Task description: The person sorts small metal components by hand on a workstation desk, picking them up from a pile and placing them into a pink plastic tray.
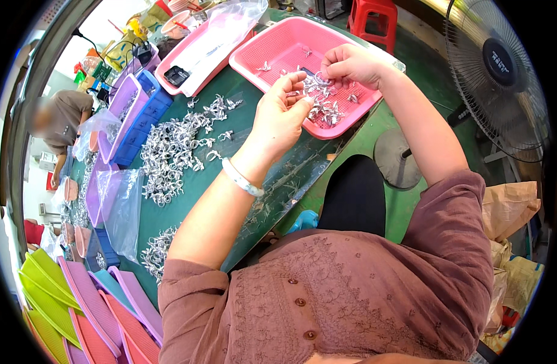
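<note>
i'm watching both hands working over the near corner of the pink perforated tray (pixel 357 103), where a small heap of silver metal clips (pixel 327 109) is lying. the left hand (pixel 282 112) is coming up from the lower left, fingers curled, thumb and forefinger pinched on what looks like one small clip; the piece is too tiny for me to be sure how it is sitting in the pinch. the right hand (pixel 351 64) is reaching in from the right and hovering just above the heap, fingers bent down and closed on a small cluster of clips (pixel 319 80), or at least touching it.

the heap is lying directly between the two hands, slightly below the right one and just to the right of the left fingertips. i'm judging the right hand nearer to it. the heap is stretching diagonally, from the upper left under the right hand down toward the tray's near rim. i cannot tell which way any single clip is pointing.

a much larger pile of clips (pixel 169 151) is spreading across the green table (pixel 187 212), well to the left of the left hand.
</note>
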A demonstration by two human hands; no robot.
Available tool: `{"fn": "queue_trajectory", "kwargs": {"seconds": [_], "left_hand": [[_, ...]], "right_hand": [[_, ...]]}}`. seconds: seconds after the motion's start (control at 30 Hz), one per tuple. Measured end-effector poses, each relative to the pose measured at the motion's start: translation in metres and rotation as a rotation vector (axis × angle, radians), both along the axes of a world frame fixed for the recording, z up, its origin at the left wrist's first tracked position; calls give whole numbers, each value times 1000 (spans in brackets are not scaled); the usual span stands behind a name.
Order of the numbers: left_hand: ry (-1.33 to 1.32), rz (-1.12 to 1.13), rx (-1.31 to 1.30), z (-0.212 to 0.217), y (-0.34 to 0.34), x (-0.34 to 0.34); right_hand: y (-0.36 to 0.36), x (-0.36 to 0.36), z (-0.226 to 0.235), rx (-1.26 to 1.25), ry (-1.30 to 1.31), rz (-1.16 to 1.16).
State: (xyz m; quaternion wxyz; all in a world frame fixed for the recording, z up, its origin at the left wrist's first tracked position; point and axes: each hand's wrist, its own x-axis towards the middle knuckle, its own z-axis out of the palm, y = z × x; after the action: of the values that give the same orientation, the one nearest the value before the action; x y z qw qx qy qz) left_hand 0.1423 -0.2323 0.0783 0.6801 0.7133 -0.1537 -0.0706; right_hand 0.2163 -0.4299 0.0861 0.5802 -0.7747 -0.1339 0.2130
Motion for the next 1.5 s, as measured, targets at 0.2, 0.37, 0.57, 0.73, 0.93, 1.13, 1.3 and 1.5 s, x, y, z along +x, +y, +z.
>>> {"fn": "queue_trajectory", "kwargs": {"seconds": [0.2,0.37,0.57,0.73,0.93,1.13,1.3,1.5], "left_hand": [[-123,-54,-1,5,4,-1],[-138,-42,-144,6,12,-3],[-91,-4,-225,6,35,-8],[205,135,-209,-1,78,-9],[465,314,-293,-15,159,-5],[481,536,-165,-1,230,23],[339,600,-271,21,304,90],[280,827,-269,63,332,141]], "right_hand": [[23,-21,13,280,170,77],[36,-33,12,383,185,89],[51,-51,23,417,106,36],[65,-90,44,772,-423,283],[82,-154,103,1287,-676,960],[90,-169,117,1376,-753,971],[93,-178,125,1419,-789,1001],[91,-186,130,1475,-824,1007]]}}
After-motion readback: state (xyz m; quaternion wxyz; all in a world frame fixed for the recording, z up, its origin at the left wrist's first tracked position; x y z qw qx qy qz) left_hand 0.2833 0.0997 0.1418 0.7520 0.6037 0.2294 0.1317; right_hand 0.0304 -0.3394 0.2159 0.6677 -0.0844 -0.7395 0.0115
